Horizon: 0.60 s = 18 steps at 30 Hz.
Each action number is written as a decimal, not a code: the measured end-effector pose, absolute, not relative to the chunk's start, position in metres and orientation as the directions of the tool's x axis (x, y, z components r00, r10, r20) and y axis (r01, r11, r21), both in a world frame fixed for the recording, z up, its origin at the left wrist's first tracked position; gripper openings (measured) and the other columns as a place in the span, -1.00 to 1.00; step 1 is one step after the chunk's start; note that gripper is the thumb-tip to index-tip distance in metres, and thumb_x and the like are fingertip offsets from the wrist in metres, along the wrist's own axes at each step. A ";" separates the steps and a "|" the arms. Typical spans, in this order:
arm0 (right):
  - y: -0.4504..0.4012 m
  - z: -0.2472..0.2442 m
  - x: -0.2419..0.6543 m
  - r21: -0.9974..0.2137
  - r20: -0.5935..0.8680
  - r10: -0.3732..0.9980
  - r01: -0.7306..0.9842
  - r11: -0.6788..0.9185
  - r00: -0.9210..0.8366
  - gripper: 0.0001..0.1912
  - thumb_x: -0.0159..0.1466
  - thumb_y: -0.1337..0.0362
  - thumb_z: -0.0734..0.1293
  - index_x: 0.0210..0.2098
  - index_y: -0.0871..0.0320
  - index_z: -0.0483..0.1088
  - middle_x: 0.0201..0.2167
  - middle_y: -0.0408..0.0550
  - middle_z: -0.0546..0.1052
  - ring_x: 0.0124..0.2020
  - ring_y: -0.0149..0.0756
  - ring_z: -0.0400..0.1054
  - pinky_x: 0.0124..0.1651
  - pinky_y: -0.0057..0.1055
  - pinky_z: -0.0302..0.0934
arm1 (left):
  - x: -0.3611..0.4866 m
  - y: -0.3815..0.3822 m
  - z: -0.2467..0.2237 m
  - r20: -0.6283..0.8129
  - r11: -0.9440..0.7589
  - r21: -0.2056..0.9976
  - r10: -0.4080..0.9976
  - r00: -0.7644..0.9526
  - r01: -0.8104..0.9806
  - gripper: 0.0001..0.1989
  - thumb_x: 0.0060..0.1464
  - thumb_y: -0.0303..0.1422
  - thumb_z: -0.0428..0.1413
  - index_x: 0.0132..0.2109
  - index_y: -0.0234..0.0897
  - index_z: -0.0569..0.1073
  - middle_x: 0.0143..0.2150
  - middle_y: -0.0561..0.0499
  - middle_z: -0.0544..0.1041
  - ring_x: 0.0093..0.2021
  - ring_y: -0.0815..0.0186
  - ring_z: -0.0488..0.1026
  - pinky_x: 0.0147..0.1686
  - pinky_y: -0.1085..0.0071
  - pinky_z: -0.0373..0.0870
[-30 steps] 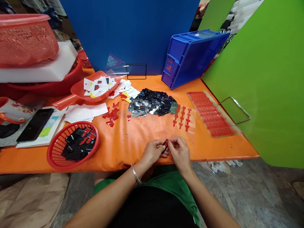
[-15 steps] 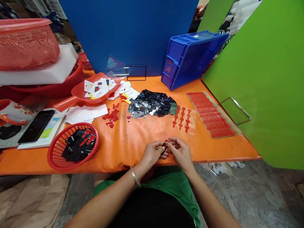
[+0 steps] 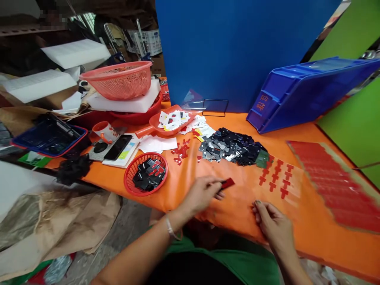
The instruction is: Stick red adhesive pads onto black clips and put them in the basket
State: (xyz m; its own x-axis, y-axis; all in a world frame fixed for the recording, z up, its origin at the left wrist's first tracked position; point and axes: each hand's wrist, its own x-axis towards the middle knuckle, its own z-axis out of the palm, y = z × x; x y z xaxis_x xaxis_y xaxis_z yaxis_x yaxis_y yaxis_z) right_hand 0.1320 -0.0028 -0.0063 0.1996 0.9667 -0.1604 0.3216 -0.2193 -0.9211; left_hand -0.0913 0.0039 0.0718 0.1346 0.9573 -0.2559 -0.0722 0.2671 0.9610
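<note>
My left hand [image 3: 204, 193] pinches a small black plate with a red face [image 3: 228, 183], held just above the table. My right hand [image 3: 273, 222] is apart from it, to the right, with thumb and forefinger pressed together; whatever lies between the tips is too small to make out. Beyond the hands is a heap of small black and grey plates [image 3: 231, 145]. Red T-shaped stickers [image 3: 276, 174] stand in rows on a clear sheet near my right hand. Left of my left hand, a red basket [image 3: 128, 180] holds black plates, some with red pieces on top.
Loose red pieces [image 3: 180, 151] lie on the orange table [image 3: 187, 174]. A red scoop [image 3: 154, 122] holds paper scraps, beside a phone [image 3: 118, 147] and a mug [image 3: 104, 131]. A blue crate [image 3: 282, 93] leans at the back right. Red sticker sheets [image 3: 335, 182] lie right.
My hands have parted: the left has moved left with the red-faced plate, while the right has drawn away from it. The view has swung left.
</note>
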 end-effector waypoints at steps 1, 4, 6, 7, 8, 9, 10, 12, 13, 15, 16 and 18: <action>-0.003 -0.006 0.131 -0.919 -0.153 0.967 0.330 -0.215 0.204 -0.52 0.06 -0.15 0.28 -0.51 0.20 0.39 -0.73 -0.14 0.33 -0.69 -0.42 0.16 -0.66 -0.52 0.04 | -0.114 0.005 0.081 -0.179 0.178 0.983 0.983 0.039 0.041 -0.70 0.09 -0.30 0.00 -0.12 -0.40 0.48 -0.33 -0.10 0.52 -0.40 0.29 0.50 -0.30 0.34 0.43; -0.004 -0.006 0.130 -0.914 -0.144 0.968 0.348 -0.210 0.205 -0.52 0.07 -0.15 0.28 -0.48 0.20 0.39 -0.67 -0.11 0.37 -0.67 -0.41 0.19 -0.64 -0.51 0.07 | -0.186 0.005 0.097 0.100 0.016 0.826 0.980 -0.174 0.564 -0.75 0.10 -0.29 0.01 -0.19 -0.31 0.52 -0.18 -0.10 0.54 -0.19 0.22 0.47 -0.12 0.32 0.36; -0.005 -0.007 0.130 -0.910 -0.133 0.970 0.363 -0.201 0.203 -0.52 0.08 -0.14 0.27 -0.47 0.20 0.39 -0.65 -0.11 0.38 -0.65 -0.40 0.20 -0.62 -0.51 0.09 | -0.227 0.002 0.096 0.168 0.103 0.644 0.948 -0.272 0.758 -0.75 0.10 -0.29 0.00 -0.20 -0.25 0.52 -0.16 -0.06 0.55 -0.12 0.19 0.45 -0.05 0.30 0.31; -0.005 -0.008 0.130 -0.908 -0.125 0.972 0.371 -0.194 0.201 -0.53 0.09 -0.14 0.26 -0.47 0.20 0.38 -0.65 -0.12 0.37 -0.65 -0.40 0.20 -0.62 -0.50 0.09 | -0.244 0.000 0.094 0.156 0.159 0.570 0.942 -0.296 0.806 -0.75 0.10 -0.28 -0.01 -0.20 -0.24 0.53 -0.17 -0.05 0.55 -0.13 0.18 0.46 -0.06 0.30 0.31; -0.005 -0.009 0.131 -0.906 -0.117 0.973 0.379 -0.187 0.200 -0.53 0.10 -0.13 0.26 -0.47 0.19 0.38 -0.66 -0.13 0.36 -0.65 -0.40 0.20 -0.61 -0.50 0.10 | -0.256 -0.002 0.091 0.136 0.199 0.503 0.943 -0.305 0.841 -0.75 0.09 -0.27 0.00 -0.19 -0.23 0.52 -0.17 -0.05 0.55 -0.14 0.16 0.46 -0.07 0.28 0.31; -0.005 -0.010 0.131 -0.905 -0.110 0.974 0.385 -0.181 0.199 -0.54 0.11 -0.13 0.25 -0.46 0.19 0.38 -0.67 -0.15 0.34 -0.65 -0.40 0.20 -0.60 -0.50 0.10 | -0.265 -0.003 0.088 0.139 0.222 0.445 0.940 -0.312 0.868 -0.74 0.08 -0.26 0.01 -0.19 -0.24 0.52 -0.17 -0.06 0.55 -0.15 0.15 0.45 -0.09 0.26 0.31; -0.005 -0.011 0.131 -0.904 -0.104 0.975 0.390 -0.175 0.197 -0.55 0.11 -0.12 0.25 -0.46 0.19 0.38 -0.68 -0.16 0.32 -0.65 -0.40 0.19 -0.59 -0.50 0.10 | -0.269 -0.002 0.086 0.146 0.223 0.405 0.942 -0.304 0.887 -0.74 0.07 -0.25 0.02 -0.19 -0.25 0.52 -0.17 -0.08 0.55 -0.15 0.13 0.45 -0.09 0.25 0.31; -0.005 -0.013 0.131 -0.905 -0.100 0.976 0.391 -0.170 0.193 -0.56 0.12 -0.11 0.25 -0.45 0.18 0.37 -0.66 -0.17 0.33 -0.65 -0.40 0.19 -0.58 -0.50 0.10 | -0.265 0.006 0.084 0.176 0.173 0.371 0.951 -0.252 0.912 -0.77 0.06 -0.25 0.04 -0.23 -0.26 0.51 -0.20 -0.08 0.54 -0.16 0.13 0.43 -0.10 0.25 0.29; -0.005 -0.014 0.131 -0.905 -0.100 0.976 0.390 -0.170 0.194 -0.56 0.12 -0.11 0.25 -0.45 0.18 0.37 -0.64 -0.16 0.34 -0.64 -0.40 0.20 -0.58 -0.50 0.11 | -0.257 0.013 0.084 0.187 0.130 0.374 0.959 -0.212 0.918 -0.79 0.06 -0.26 0.04 -0.25 -0.26 0.50 -0.22 -0.07 0.54 -0.16 0.14 0.42 -0.10 0.25 0.28; -0.006 -0.016 0.131 -0.907 -0.098 0.975 0.386 -0.170 0.200 -0.57 0.13 -0.11 0.24 -0.44 0.18 0.37 -0.60 -0.14 0.37 -0.63 -0.40 0.20 -0.56 -0.49 0.12 | -0.233 0.033 0.084 0.183 0.033 0.397 0.976 -0.115 0.917 -0.83 0.06 -0.28 0.05 -0.29 -0.24 0.50 -0.26 -0.05 0.54 -0.19 0.17 0.41 -0.12 0.28 0.27; -0.006 -0.017 0.131 -0.907 -0.095 0.975 0.385 -0.169 0.203 -0.57 0.13 -0.10 0.24 -0.44 0.18 0.37 -0.59 -0.14 0.37 -0.63 -0.40 0.20 -0.56 -0.49 0.12 | -0.219 0.046 0.083 0.174 -0.011 0.407 0.982 -0.066 0.913 -0.84 0.06 -0.29 0.05 -0.31 -0.24 0.50 -0.28 -0.04 0.53 -0.20 0.18 0.41 -0.14 0.29 0.27; -0.006 -0.018 0.131 -0.908 -0.086 0.976 0.387 -0.161 0.202 -0.57 0.13 -0.10 0.24 -0.44 0.18 0.37 -0.59 -0.14 0.37 -0.63 -0.40 0.20 -0.56 -0.49 0.11 | -0.188 0.074 0.078 0.145 -0.087 0.413 0.989 0.029 0.906 -0.85 0.06 -0.33 0.05 -0.33 -0.25 0.51 -0.31 -0.05 0.53 -0.23 0.19 0.40 -0.18 0.32 0.27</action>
State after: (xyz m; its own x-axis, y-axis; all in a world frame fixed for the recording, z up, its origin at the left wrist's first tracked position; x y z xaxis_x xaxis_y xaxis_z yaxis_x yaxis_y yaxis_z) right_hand 0.1309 -0.0057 -0.0176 0.2023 0.9755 -0.0864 0.3871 -0.1607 -0.9079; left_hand -0.1885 0.0739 0.0777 0.0293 0.9890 0.1448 0.9065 -0.0874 0.4131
